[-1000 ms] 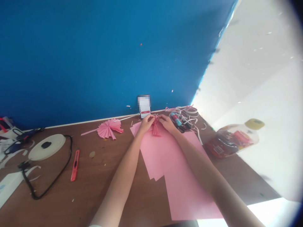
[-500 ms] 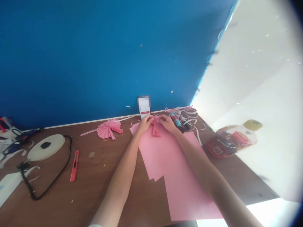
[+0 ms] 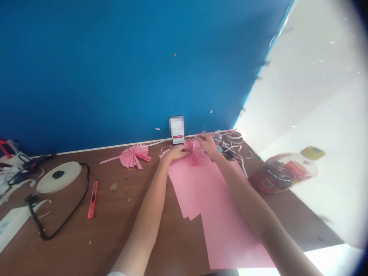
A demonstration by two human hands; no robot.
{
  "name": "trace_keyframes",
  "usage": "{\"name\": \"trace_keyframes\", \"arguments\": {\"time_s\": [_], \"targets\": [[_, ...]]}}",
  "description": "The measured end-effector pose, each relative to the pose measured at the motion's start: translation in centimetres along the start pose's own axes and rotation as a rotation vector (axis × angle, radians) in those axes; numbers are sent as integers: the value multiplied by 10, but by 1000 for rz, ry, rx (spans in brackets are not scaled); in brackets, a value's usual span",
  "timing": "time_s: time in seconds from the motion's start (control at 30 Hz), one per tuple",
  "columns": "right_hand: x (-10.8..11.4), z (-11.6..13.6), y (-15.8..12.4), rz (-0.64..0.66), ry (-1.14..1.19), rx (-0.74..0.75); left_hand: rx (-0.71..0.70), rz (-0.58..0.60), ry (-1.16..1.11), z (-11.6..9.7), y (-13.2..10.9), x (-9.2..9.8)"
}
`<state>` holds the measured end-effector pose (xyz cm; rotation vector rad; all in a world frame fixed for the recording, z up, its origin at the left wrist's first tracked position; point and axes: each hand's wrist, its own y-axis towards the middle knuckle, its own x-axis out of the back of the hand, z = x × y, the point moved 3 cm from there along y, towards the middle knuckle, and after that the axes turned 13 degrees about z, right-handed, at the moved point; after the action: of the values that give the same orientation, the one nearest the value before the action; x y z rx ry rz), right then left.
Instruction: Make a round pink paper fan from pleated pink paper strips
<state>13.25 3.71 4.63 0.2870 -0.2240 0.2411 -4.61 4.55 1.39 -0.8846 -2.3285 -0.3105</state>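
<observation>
A pleated pink paper fan point(image 3: 194, 158), gathered narrow at its middle, stands over pink paper sheets point(image 3: 186, 188). My left hand point(image 3: 177, 152) is closed on it, pinching its left side near the gathered middle. Up and to the right of the fan is my right hand point(image 3: 206, 142), fingers pinched together above its top edge. Whatever is between those fingers is too small to make out. A second pleated pink paper fan point(image 3: 134, 156), spread wider with a strip trailing left, lies on the table to the left.
A red utility knife point(image 3: 92, 200) and a white disc with a black cable point(image 3: 59, 177) lie left. A phone point(image 3: 177, 130) leans against the blue wall. Tangled paper strips point(image 3: 233, 145) and a plastic bottle with a yellow cap point(image 3: 283, 172) are on the right.
My right hand has moved off the fan's gathered middle, up and to the right. My left hand stays on the fan, whose top now shows more. The view has shifted slightly.
</observation>
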Motion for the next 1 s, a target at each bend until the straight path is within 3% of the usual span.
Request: {"name": "trace_keyframes", "arguments": {"time_s": [0.3, 0.43, 0.67, 0.77, 0.87, 1.0], "targets": [[2, 1, 2, -5, 33, -21, -57, -91, -33, -19, -6, 14], [2, -2, 3, -7, 43, -24, -39, -176, -28, -21, -2, 6], [1, -6, 3, 9, 20, -32, -73, -209, 42, -23, 6, -9], [1, -6, 2, -8, 36, -29, -15, -184, -110, -19, 5, -5], [1, -6, 2, -12, 25, -41, 24, -77, -405, -21, 5, -5], [0, -3, 2, 16, 7, -53, -75, 0, -672, -42, 3, -1]]}}
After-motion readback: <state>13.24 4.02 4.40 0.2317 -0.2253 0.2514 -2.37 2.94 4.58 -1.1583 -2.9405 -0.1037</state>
